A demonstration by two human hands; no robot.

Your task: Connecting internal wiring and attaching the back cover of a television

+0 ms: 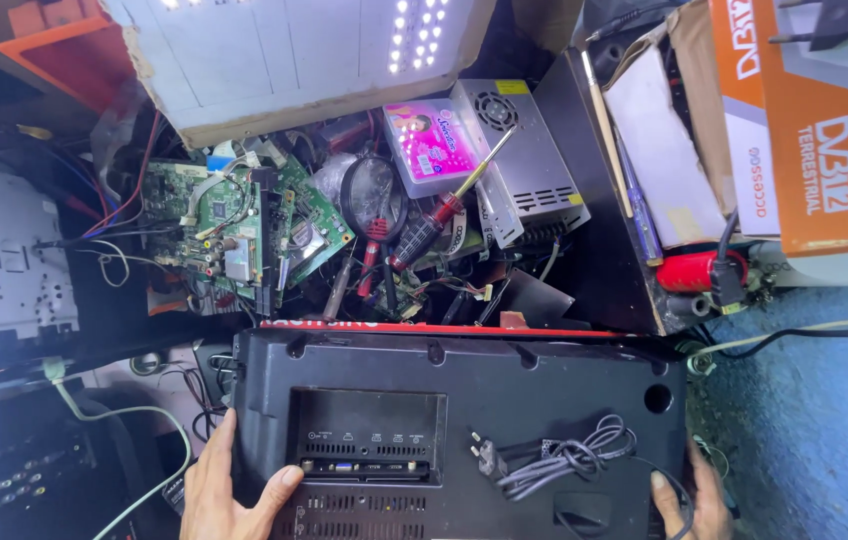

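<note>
Both hands on black TV back cover (464, 430), lying face-down at near edge of cluttered worktop: left hand (229, 490) w/ fingers wrapped round left edge, thumb on port panel; right hand (694, 500) gripping right edge, fingers curled. Best kept level, grip even on both sides, power cord (564, 458) & plug kept clear of fingers. Worth minding circuit boards (234, 225) & red screwdriver (439, 220) just beyond far edge, prob. easy to snag.

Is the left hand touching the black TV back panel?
Touching: the head view shows the left hand gripping the black TV back panel, thumb pressed on its surface.
</note>
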